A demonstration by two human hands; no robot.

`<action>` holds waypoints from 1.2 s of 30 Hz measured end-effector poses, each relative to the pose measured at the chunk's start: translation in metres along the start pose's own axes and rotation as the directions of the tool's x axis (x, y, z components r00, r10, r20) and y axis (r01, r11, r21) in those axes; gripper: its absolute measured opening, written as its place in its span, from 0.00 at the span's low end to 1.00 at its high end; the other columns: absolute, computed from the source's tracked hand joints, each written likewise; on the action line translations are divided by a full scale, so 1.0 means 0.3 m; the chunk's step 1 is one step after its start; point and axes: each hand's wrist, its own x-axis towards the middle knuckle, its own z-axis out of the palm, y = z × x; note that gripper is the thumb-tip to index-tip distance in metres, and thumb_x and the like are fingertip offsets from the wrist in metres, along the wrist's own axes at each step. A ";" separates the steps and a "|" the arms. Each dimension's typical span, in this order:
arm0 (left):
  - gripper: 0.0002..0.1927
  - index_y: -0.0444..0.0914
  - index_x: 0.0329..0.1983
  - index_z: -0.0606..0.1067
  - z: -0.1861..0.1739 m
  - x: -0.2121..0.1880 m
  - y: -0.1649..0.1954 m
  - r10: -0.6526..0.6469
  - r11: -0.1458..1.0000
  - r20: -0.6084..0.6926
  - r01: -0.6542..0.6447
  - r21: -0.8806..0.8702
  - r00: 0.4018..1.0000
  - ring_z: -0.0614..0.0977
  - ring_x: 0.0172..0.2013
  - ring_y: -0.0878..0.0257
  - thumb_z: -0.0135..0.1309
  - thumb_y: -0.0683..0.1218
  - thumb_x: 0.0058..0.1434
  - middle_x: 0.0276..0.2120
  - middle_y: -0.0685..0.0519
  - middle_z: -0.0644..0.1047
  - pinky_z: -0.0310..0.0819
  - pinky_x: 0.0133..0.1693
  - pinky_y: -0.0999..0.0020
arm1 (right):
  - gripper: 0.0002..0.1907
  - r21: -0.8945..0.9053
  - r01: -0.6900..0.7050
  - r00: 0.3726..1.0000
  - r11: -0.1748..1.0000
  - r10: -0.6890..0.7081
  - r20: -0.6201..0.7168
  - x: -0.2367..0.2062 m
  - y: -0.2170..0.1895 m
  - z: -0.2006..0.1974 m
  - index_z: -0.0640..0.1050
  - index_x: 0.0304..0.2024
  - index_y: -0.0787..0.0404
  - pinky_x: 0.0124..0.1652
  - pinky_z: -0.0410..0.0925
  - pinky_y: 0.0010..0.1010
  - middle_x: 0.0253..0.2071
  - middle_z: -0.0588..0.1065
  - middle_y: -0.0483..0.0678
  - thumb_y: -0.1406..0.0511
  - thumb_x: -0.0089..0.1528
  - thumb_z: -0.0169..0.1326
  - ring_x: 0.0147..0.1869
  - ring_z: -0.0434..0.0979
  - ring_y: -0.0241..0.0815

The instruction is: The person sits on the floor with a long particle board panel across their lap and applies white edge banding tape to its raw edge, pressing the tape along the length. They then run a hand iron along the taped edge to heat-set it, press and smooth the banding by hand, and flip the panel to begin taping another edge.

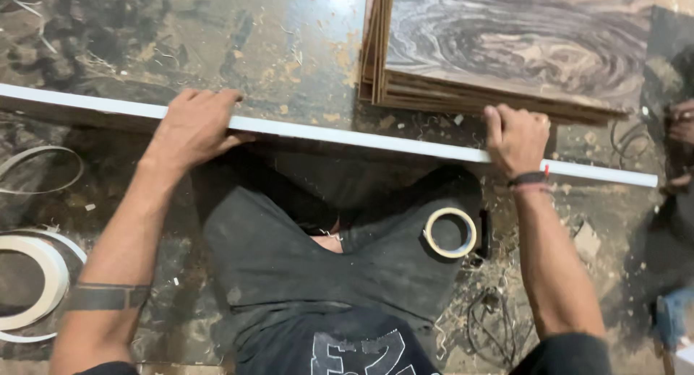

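Left hand lies flat over the long white strip across the dusty floor, fingers pressed together, tips hidden behind it. Right hand curls around the strip near the stacked boards; its thumb is hidden, and the strip's left end is cut off.

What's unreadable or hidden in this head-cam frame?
- Long white-edged board: its left end runs off the frame edge; the parts under the left hand and right hand are covered.
- Stack of wood-grain laminate sheets: top and right cut off by the frame; sheet count too fine to tell.
- White edge-banding coil: partly out of frame at left.
- Dark object beside the round tape roll: too small to identify.
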 end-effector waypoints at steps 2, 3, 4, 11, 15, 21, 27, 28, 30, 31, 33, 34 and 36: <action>0.33 0.38 0.51 0.76 -0.005 -0.042 -0.070 -0.064 0.998 0.038 0.063 0.030 0.997 0.82 0.45 0.52 0.67 0.61 0.49 0.38 0.48 0.80 0.71 0.49 0.58 | 0.16 0.181 0.141 0.990 0.973 -0.140 -0.013 0.008 -0.136 -0.036 0.81 0.40 0.60 0.46 0.66 0.51 0.37 0.79 0.57 0.56 0.72 0.49 0.43 0.78 0.61; 0.31 0.38 0.49 0.76 -0.009 -0.074 -0.103 -0.086 0.996 0.033 0.085 0.015 0.996 0.81 0.46 0.51 0.67 0.62 0.51 0.38 0.48 0.80 0.70 0.50 0.57 | 0.16 0.298 0.196 0.978 0.934 -0.210 0.016 0.013 -0.222 -0.034 0.81 0.45 0.61 0.47 0.68 0.48 0.39 0.79 0.57 0.55 0.67 0.55 0.44 0.79 0.59; 0.29 0.38 0.47 0.77 -0.008 -0.095 -0.132 -0.090 0.996 0.029 0.090 -0.003 0.996 0.81 0.47 0.50 0.67 0.63 0.53 0.39 0.48 0.80 0.70 0.51 0.56 | 0.21 0.407 0.227 0.964 0.885 -0.265 0.037 0.004 -0.316 -0.017 0.80 0.49 0.62 0.47 0.69 0.45 0.41 0.80 0.57 0.55 0.61 0.60 0.45 0.80 0.57; 0.26 0.39 0.38 0.75 -0.021 -0.112 -0.202 -0.172 0.985 0.049 0.172 0.002 0.984 0.79 0.46 0.48 0.70 0.61 0.49 0.38 0.48 0.78 0.71 0.47 0.52 | 0.23 0.252 0.395 0.900 0.884 -0.427 0.086 0.028 -0.644 0.125 0.71 0.49 0.58 0.55 0.60 0.49 0.43 0.75 0.50 0.62 0.56 0.67 0.53 0.75 0.52; 0.24 0.37 0.36 0.74 -0.002 -0.063 -0.123 -0.142 0.985 -0.010 0.140 -0.105 0.990 0.78 0.42 0.43 0.71 0.56 0.47 0.35 0.45 0.77 0.71 0.42 0.49 | 0.23 0.218 0.387 0.918 0.896 -0.397 0.002 0.001 -0.522 0.126 0.72 0.47 0.58 0.53 0.60 0.52 0.42 0.75 0.50 0.63 0.52 0.67 0.51 0.75 0.54; 0.25 0.38 0.38 0.76 0.142 0.173 0.276 -0.066 0.937 -0.091 0.030 -0.348 0.994 0.79 0.42 0.41 0.73 0.55 0.45 0.36 0.42 0.78 0.72 0.42 0.46 | 0.24 0.022 0.165 0.971 0.986 -0.167 0.172 -0.092 -0.065 0.075 0.75 0.50 0.56 0.59 0.60 0.52 0.47 0.78 0.50 0.59 0.54 0.67 0.56 0.77 0.52; 0.21 0.40 0.38 0.72 0.166 0.446 0.830 -0.012 0.899 -0.255 -0.102 -0.427 0.967 0.77 0.41 0.51 0.69 0.51 0.47 0.33 0.51 0.75 0.69 0.39 0.53 | 0.36 -0.347 0.035 0.999 0.937 -0.020 0.048 -0.223 0.210 -0.075 0.75 0.60 0.54 0.63 0.55 0.59 0.56 0.74 0.51 0.56 0.50 0.69 0.65 0.71 0.52; 0.21 0.39 0.39 0.72 0.158 0.469 0.871 0.014 0.877 -0.282 -0.147 -0.457 0.959 0.78 0.41 0.51 0.68 0.50 0.47 0.33 0.50 0.76 0.69 0.38 0.53 | 0.35 -0.274 -0.014 1.000 0.962 0.009 -0.019 -0.252 0.211 -0.086 0.74 0.61 0.56 0.63 0.55 0.58 0.58 0.73 0.53 0.57 0.53 0.68 0.67 0.69 0.54; 0.22 0.38 0.42 0.72 0.136 0.499 0.936 0.067 0.823 -0.328 -0.238 -0.515 0.942 0.78 0.40 0.51 0.67 0.50 0.49 0.34 0.50 0.76 0.70 0.36 0.53 | 0.33 -0.117 -0.106 0.986 0.988 0.089 -0.145 -0.326 0.209 -0.100 0.71 0.63 0.60 0.63 0.56 0.57 0.62 0.70 0.56 0.57 0.59 0.67 0.70 0.65 0.57; 0.20 0.39 0.40 0.72 0.127 0.503 0.940 0.083 0.811 -0.320 -0.250 -0.529 0.944 0.79 0.40 0.50 0.66 0.50 0.51 0.34 0.50 0.76 0.71 0.36 0.53 | 0.30 -0.024 -0.201 0.960 0.979 0.192 -0.204 -0.362 0.215 -0.099 0.71 0.62 0.60 0.64 0.57 0.54 0.61 0.71 0.56 0.58 0.62 0.66 0.70 0.66 0.57; 0.16 0.40 0.37 0.73 0.116 0.491 0.911 0.115 0.784 -0.296 -0.270 -0.559 0.948 0.79 0.39 0.49 0.66 0.51 0.54 0.34 0.50 0.77 0.72 0.38 0.53 | 0.23 0.174 -0.363 0.868 0.915 0.401 -0.295 -0.451 0.210 -0.054 0.72 0.61 0.61 0.65 0.61 0.50 0.58 0.72 0.55 0.59 0.70 0.63 0.68 0.69 0.57; 0.15 0.40 0.38 0.75 0.114 0.477 0.888 0.104 0.784 -0.308 -0.268 -0.560 0.946 0.80 0.39 0.49 0.65 0.52 0.56 0.34 0.50 0.77 0.73 0.38 0.53 | 0.22 0.286 -0.429 0.816 0.857 0.503 -0.284 -0.490 0.211 -0.022 0.72 0.60 0.61 0.63 0.64 0.48 0.57 0.73 0.55 0.58 0.68 0.61 0.64 0.71 0.57; 0.14 0.41 0.40 0.77 0.110 0.448 0.845 0.077 0.769 -0.325 -0.264 -0.582 0.942 0.80 0.38 0.50 0.64 0.52 0.58 0.34 0.51 0.78 0.74 0.39 0.54 | 0.24 0.264 -0.504 0.797 0.822 0.561 -0.223 -0.550 0.204 0.064 0.73 0.58 0.65 0.59 0.66 0.50 0.55 0.73 0.61 0.55 0.68 0.59 0.59 0.73 0.62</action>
